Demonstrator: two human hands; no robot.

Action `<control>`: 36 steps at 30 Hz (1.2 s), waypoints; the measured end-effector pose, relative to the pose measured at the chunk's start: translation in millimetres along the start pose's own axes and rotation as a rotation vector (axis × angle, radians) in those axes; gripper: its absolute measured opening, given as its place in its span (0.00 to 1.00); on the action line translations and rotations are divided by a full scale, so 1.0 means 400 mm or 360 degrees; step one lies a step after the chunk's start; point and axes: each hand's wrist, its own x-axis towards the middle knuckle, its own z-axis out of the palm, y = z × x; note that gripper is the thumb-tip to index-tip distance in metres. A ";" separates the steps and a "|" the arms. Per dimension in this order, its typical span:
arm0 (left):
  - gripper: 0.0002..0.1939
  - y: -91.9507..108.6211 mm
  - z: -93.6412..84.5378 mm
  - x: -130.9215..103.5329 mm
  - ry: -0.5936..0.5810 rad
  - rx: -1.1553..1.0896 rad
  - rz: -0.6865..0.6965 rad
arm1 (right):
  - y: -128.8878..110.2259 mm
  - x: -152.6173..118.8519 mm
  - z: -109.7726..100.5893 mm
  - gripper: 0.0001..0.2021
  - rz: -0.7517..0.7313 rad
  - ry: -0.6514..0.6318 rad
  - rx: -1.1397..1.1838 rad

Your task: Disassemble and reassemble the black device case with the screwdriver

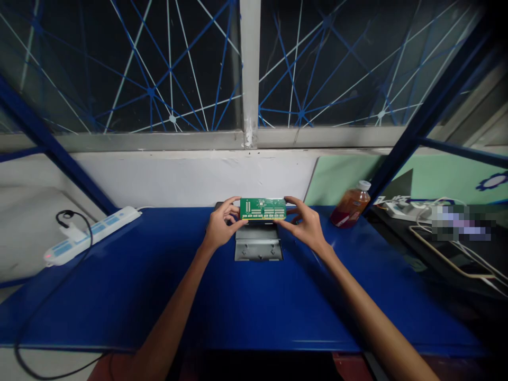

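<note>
A green circuit board with rows of white and silver parts is held up in front of me, its face toward me and its long side level. My left hand pinches its left end between thumb and fingers. At the right end, my right hand grips it the same way. Below and behind the board, a grey metal casing with small posts inside lies on the blue table. The board and hands hide part of the casing. Something dark behind my left hand is mostly covered.
On the left lies a white power strip with a black cable looping off the table edge. A bottle of reddish drink stands at the back right. Further right are white cables and a phone-like device. Blue frame posts rise at both sides.
</note>
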 end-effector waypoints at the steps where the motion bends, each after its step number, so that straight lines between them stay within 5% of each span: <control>1: 0.31 -0.006 0.003 -0.006 0.0001 -0.0003 -0.0015 | 0.001 -0.006 0.004 0.28 0.0008 -0.0005 -0.0011; 9: 0.31 -0.066 0.002 -0.073 -0.0115 0.0226 -0.0127 | 0.019 -0.059 0.017 0.28 -0.0026 -0.0210 -0.0110; 17: 0.33 -0.048 0.017 -0.071 -0.0002 0.0238 -0.0036 | 0.027 -0.051 0.018 0.28 0.0126 -0.0149 0.0086; 26: 0.15 -0.047 0.021 -0.075 0.0037 0.0428 0.0053 | 0.022 -0.050 0.023 0.26 0.0319 -0.0121 0.0266; 36: 0.13 -0.048 0.033 -0.075 0.0056 0.0420 -0.0029 | 0.016 -0.050 0.026 0.20 0.0483 -0.0297 0.0551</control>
